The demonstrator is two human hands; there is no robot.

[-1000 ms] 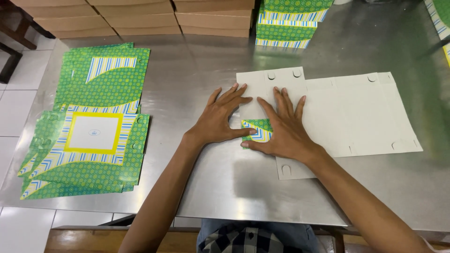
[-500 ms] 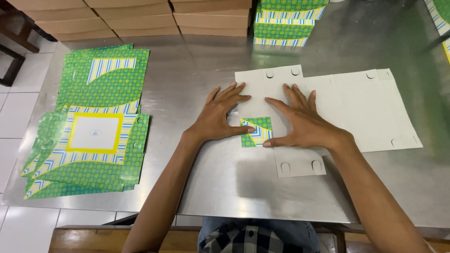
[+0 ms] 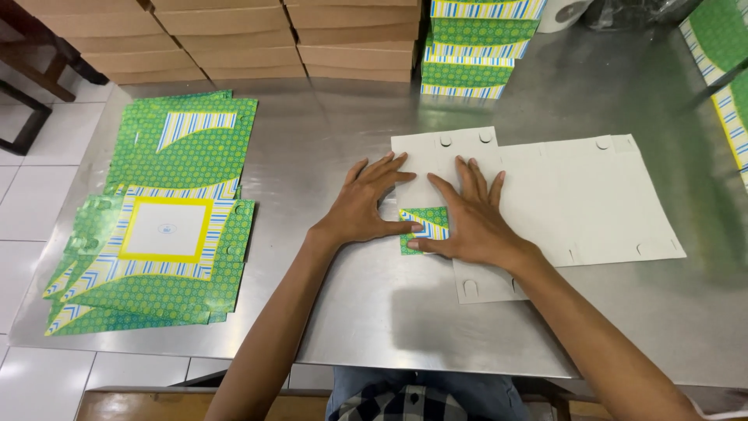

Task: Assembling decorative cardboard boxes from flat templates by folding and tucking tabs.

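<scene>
Both hands flat, fingers spread: left hand [image 3: 365,204] and right hand [image 3: 467,222] pressing one green flap [image 3: 425,226] onto the white carton blank [image 3: 576,199] on the desk [image 3: 327,312]. Remaining tabs unfolded; stack of flat blanks [image 3: 164,210] waiting; folded boxes [image 3: 475,47] piled behind.

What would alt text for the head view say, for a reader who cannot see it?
Both bare hands, left hand and right hand, press a green patterned folded flap of a flat white cardboard box blank onto a steel table. A pile of flat green printed blanks lies to the left.
</scene>
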